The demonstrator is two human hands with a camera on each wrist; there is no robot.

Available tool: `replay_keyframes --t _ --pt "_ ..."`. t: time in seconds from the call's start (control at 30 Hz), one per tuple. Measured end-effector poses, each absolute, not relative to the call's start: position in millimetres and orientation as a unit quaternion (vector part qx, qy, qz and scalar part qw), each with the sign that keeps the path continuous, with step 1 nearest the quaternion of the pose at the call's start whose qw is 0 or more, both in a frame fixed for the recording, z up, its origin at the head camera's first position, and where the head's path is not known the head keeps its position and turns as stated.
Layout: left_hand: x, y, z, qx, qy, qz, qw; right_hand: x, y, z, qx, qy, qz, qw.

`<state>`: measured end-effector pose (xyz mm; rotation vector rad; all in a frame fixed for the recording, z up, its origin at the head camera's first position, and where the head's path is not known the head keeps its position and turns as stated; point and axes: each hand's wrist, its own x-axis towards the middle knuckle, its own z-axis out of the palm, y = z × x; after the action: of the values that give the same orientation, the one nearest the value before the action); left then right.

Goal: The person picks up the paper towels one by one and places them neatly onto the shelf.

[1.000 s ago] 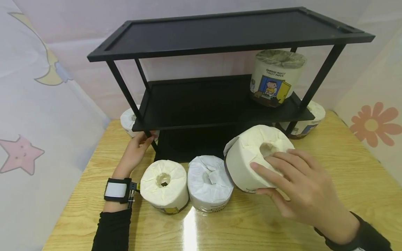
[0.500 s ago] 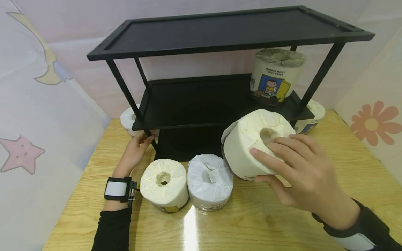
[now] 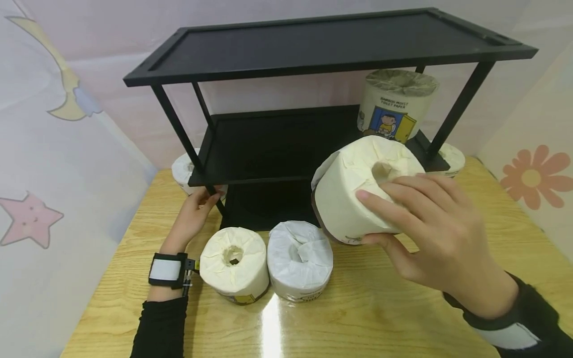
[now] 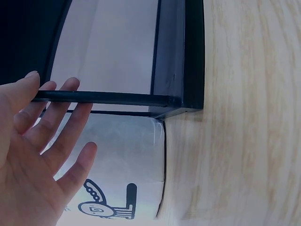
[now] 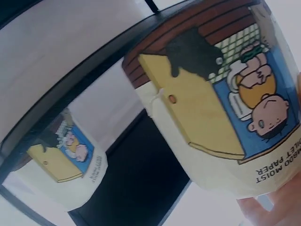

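My right hand (image 3: 443,228) grips a wrapped toilet paper roll (image 3: 342,199) by its near side, fingers on top by the core hole and thumb low. The roll is tilted in the air in front of the black shelf's middle tier; its printed cartoon side (image 5: 202,108) fills the right wrist view. At the left, my left hand (image 3: 194,214) holds the shelf's front left post (image 4: 103,97) between thumb and fingers. Another toilet paper roll (image 3: 398,104) stands upright at the right end of the middle tier.
Two toilet paper rolls, one cream (image 3: 234,263) and one white (image 3: 300,261), stand side by side on the wooden table (image 3: 349,323) before the shelf. More rolls show behind the shelf's left (image 3: 182,171) and right (image 3: 452,159) ends. The top board (image 3: 331,42) overhangs the middle tier.
My right hand has raised the held toilet paper roll from near the table to about the middle tier's front edge. The left hand stays on the post.
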<state>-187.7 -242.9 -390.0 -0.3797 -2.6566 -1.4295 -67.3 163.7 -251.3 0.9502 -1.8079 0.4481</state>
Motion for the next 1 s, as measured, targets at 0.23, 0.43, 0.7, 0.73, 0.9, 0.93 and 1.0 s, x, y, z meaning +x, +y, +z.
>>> replay_keyframes --t 0.23,0.43,0.7,0.73,0.9,0.93,1.0 --pt "-187 -245 -391 -0.128 -0.873 -0.467 0.054 -77 162 -245 0.389 -0.747 0.195 0.502" --pt "-186 -244 -391 -0.132 -0.872 -0.469 0.058 -84 157 -235 0.39 -0.754 0.201 0.489" --pt "-186 -243 -390 -0.136 -0.87 -0.471 0.059 -95 157 -225 0.385 -0.76 0.198 0.484" --pt "-186 -243 -390 -0.135 -0.87 -0.471 0.059 -97 157 -223 0.386 -0.762 0.195 0.481" --pt "-184 -243 -390 -0.13 -0.869 -0.474 0.055 -108 159 -216 0.394 -0.773 0.164 0.468" --pt "-184 -242 -390 -0.129 -0.869 -0.474 0.055 -109 160 -215 0.395 -0.777 0.159 0.463" --pt "-183 -242 -390 -0.129 -0.869 -0.475 0.056 -112 161 -214 0.397 -0.784 0.152 0.451"
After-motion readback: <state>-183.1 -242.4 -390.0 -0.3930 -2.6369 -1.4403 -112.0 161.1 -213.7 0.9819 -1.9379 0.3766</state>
